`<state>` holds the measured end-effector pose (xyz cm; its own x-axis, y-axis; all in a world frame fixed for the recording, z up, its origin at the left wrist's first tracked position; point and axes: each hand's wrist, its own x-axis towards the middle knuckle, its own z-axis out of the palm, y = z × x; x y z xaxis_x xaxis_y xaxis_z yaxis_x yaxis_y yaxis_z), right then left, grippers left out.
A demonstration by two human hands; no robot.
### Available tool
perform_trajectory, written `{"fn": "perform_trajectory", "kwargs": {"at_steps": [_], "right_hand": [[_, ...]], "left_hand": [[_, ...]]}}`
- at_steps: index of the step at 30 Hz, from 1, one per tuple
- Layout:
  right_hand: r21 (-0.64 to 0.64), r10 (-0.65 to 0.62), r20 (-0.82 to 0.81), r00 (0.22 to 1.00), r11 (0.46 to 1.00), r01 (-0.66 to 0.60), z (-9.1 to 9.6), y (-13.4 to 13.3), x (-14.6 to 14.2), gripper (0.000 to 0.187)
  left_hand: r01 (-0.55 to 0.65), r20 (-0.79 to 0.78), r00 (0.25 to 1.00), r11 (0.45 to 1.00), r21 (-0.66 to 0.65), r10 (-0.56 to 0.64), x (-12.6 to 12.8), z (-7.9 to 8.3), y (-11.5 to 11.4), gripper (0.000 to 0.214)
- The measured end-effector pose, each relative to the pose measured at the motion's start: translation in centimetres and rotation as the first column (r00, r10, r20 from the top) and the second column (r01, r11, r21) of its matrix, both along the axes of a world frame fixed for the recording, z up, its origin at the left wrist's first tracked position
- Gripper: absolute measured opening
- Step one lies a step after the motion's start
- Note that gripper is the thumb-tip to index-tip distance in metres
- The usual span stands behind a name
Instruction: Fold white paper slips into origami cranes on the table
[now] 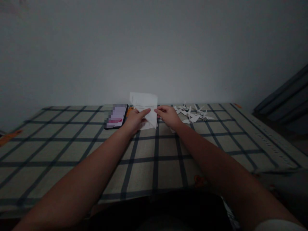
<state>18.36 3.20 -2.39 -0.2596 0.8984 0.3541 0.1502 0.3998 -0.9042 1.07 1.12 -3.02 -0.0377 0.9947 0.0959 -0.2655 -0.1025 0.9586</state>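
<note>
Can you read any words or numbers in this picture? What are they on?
No text can be read here.
Paper, in the left hand and right hand: faint lines, too blurred to read.
Phone screen: blurred, unreadable.
Cloth, right edge: tiny marks, too small to read.
</note>
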Motion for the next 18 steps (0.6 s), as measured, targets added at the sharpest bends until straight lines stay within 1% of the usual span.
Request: {"fn": "perform_trajectory", "kwargs": {"at_steps": [3,7,12,18], "right_hand": [[-0.004,-0.004,0.007,1.000,1.000,0.004,0.01,-0.03,0.06,0.022],[0.002,0.007,0.000,1.000,1.000,-0.007,0.11,-0.08,0.05,0.021],[-0.015,-0.009,0.007,1.000,1.000,0.009,0.17,-0.16,-0.01,0.020],[-0.010,-0.020,0.000,1.000,1.000,0.020,0.32,-0.19,0.02,0.021]], "left_hand": [[0.003,-0.001,1.000,1.000,0.001,-0.003,0.06,0.12,-0.14,0.042],[-0.026,-0.001,1.000,1.000,-0.002,0.026,0.23,0.39,-0.32,0.041],[-0.031,0.008,0.999,1.000,0.001,0.031,0.25,0.33,-0.18,0.040],[-0.001,0.023,1.000,1.000,0.004,0.001,0.19,0.20,-0.08,0.041]]}}
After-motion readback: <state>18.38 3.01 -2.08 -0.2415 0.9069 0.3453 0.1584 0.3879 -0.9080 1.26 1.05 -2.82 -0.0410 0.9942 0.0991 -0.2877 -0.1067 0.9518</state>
